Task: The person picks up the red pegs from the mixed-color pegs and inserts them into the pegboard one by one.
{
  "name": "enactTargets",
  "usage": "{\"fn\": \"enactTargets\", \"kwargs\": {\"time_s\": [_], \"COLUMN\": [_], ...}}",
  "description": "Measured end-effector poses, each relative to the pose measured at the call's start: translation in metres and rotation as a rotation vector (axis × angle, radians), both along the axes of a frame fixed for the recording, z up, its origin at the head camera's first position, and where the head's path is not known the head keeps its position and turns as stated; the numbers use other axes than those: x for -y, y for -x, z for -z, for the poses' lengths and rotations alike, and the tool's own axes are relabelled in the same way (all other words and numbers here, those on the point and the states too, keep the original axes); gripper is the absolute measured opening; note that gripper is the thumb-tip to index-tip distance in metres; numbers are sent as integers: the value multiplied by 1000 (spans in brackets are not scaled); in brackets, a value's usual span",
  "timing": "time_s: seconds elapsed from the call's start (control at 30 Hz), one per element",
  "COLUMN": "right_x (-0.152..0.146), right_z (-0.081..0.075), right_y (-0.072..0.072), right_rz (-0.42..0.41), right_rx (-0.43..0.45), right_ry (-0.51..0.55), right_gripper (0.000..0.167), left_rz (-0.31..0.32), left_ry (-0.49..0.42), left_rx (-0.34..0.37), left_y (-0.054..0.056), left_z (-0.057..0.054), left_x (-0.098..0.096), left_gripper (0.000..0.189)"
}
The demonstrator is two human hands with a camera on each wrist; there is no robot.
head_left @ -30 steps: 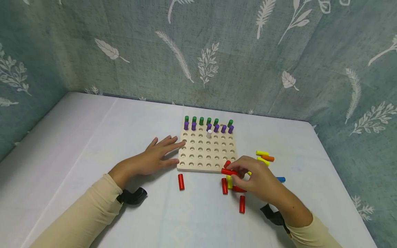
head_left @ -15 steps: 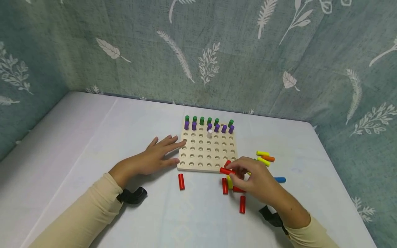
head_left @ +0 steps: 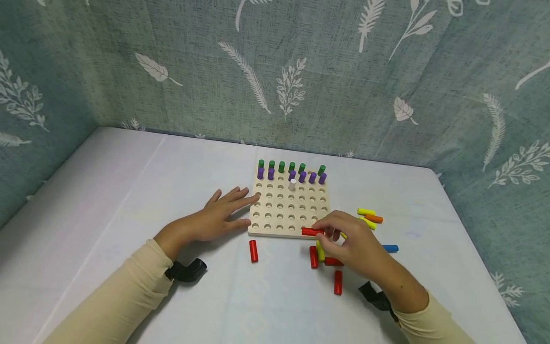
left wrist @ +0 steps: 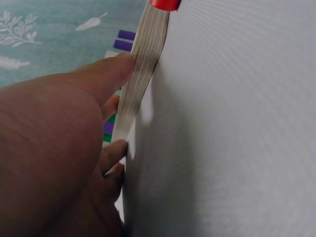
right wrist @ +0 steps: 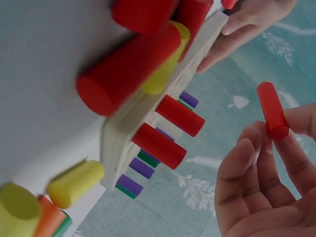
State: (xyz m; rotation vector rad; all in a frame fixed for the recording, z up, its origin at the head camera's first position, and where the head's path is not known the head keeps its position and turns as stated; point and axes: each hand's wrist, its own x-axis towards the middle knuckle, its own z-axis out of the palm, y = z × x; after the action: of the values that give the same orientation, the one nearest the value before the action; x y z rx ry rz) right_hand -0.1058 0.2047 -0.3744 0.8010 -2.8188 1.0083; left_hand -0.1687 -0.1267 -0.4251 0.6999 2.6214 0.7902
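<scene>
A square wooden pegboard [head_left: 275,234] lies on the table, with a green row and a purple row of pegs at its far side. One white peg [head_left: 292,185] stands just in front of those rows. My left hand [head_left: 216,217] has its fingers spread, touching the board's left edge. Over the near right corner, my right hand [head_left: 354,241] pinches a red peg [head_left: 311,231] between thumb and fingertips. The right wrist view shows this held peg [right wrist: 270,106] clear of the board. Two red pegs [right wrist: 180,116] stand in the board there, hidden by my hand in the head view.
Loose red pegs [head_left: 338,283] and a yellow peg [head_left: 320,252] lie in front of the board. Another red peg [head_left: 253,251] lies farther left. To the right are yellow pegs, an orange peg [head_left: 373,219] and a blue peg [head_left: 390,248]. A patterned cloth [head_left: 189,110] hangs behind.
My right hand has moved slightly away from me, carrying the red peg over the board's near edge. A standing red peg seen earlier is now covered. My left hand stays put.
</scene>
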Motion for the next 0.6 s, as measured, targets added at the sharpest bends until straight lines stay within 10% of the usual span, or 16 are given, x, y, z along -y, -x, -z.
{"fn": "enactTargets", "kwargs": {"time_s": [0.6], "right_x": [12], "right_z": [-10], "right_y": [14], "right_rz": [28], "right_rx": [-96], "right_ry": [-89], "right_gripper": [11], "left_rz": [-3], "left_ry": [6], "left_rx": [-5], "left_y": [-1], "left_z": [-1], "left_x": [0], "left_gripper": [68]}}
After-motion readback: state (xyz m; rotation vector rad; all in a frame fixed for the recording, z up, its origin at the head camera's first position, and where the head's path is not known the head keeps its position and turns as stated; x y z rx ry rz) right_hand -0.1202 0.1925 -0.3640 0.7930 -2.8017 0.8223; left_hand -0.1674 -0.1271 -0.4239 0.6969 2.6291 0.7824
